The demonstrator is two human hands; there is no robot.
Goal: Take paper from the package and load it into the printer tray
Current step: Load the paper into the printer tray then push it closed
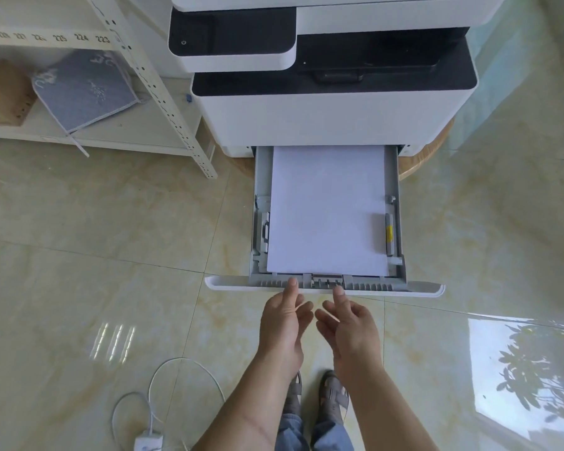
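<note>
- printer tray is pulled out of the printer toward the person
- paper lies flat in the tray — long axis running into the printer
- left hand and right hand at the tray's front lip, fingers loosely spread, holding nothing

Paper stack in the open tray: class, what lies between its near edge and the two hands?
Head view: only the tray front's grey ribbed guide strip separates paper stack from left hand and right hand.
</note>
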